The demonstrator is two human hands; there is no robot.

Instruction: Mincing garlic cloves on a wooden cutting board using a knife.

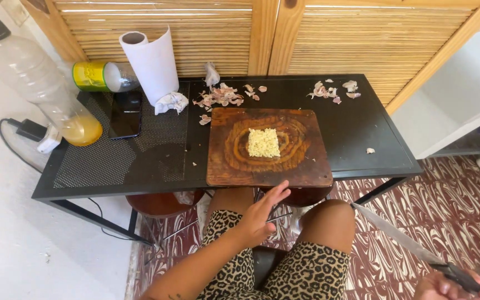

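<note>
A wooden cutting board [306, 161] lies on the black metal table [362, 128], with a square pile of chopped garlic [263, 143] at its middle. My left hand [261, 214] hovers open just below the board's front edge, fingers spread, holding nothing. My right hand [448, 286] is low at the bottom right, away from the table, gripping the dark handle of a long kitchen knife [395, 236] whose blade points up toward the table. My knees in leopard-print shorts sit under the table's front edge.
Garlic skins [220, 99] and more garlic skins [331, 90] litter the table's back. At the left are a paper towel roll [152, 64], a lying jar [104, 76], a phone [125, 114] and a large plastic bottle [40, 83] with yellow liquid. Wooden slatted doors stand behind.
</note>
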